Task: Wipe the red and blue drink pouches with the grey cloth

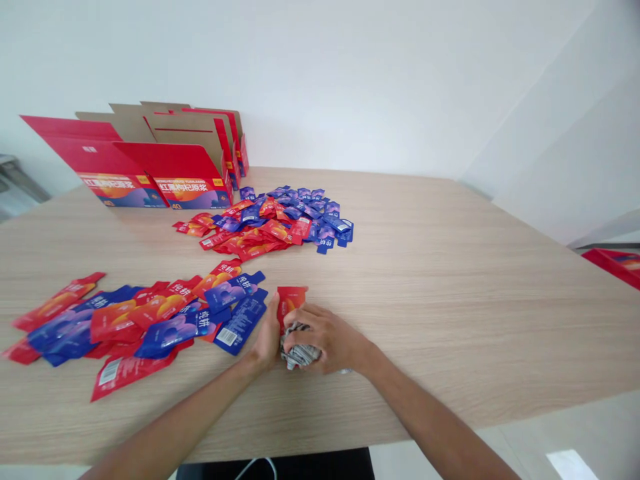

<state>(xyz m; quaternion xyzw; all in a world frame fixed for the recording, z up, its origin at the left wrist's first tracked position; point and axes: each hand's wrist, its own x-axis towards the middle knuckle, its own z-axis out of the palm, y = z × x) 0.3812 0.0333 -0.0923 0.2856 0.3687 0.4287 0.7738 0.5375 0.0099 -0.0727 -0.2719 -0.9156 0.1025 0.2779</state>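
Two forearms (220,390) converge | left hand (268,335) against red pouch (290,299), grip unclear | right hand (331,337) curled, clutching grey wad (301,354)

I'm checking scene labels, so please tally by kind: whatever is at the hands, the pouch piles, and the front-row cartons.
Single red pouch: 1
Crumpled grey wad: 1
Pouch piles, near and far: 2
Front-row cartons, left and right: 2
Total: 6

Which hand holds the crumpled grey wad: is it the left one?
No, the right hand holds the grey wad; the left hand is at the red pouch.
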